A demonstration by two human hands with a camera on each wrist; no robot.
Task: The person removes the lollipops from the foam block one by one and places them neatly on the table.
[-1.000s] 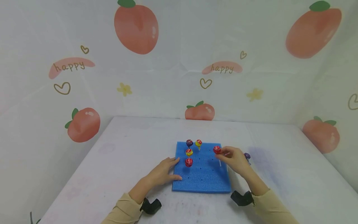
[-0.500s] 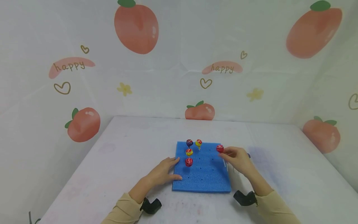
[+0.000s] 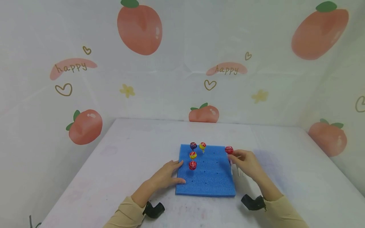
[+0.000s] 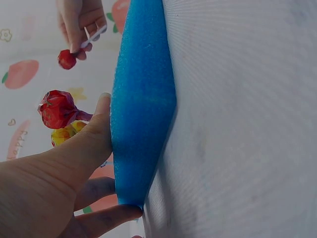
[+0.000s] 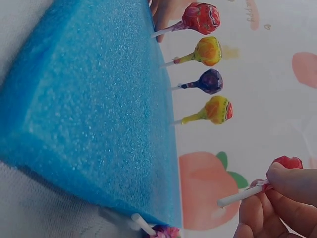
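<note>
My right hand (image 3: pixel 246 163) pinches a red-wrapped lollipop (image 3: pixel 229 149) just below its candy, over the right edge of a blue foam board (image 3: pixel 212 185). In the right wrist view the white stick (image 5: pixel 240 196) of that lollipop points toward the board, tilted and free of it. My left hand (image 3: pixel 166 174) rests against the board's left edge, fingers spread and fairly straight. Standing in the board are a red lollipop (image 3: pixel 192 165), a yellow one (image 3: pixel 193 155) and a purple one (image 3: pixel 193 145) in a column, with another yellow lollipop (image 3: pixel 202 145) beside the purple one.
Small holes dot the board's surface. Beside its right edge, white sticks (image 3: pixel 240 172) show on the table (image 3: pixel 137 148) beneath my right hand. A pink wrapper (image 5: pixel 166 232) lies there in the right wrist view. A printed cloth (image 3: pixel 171 85) hangs behind the table.
My right hand has moved right with the red lollipop, from over the board to its right edge. A purple lollipop right of the board is now hidden behind it. My left hand stays put.
</note>
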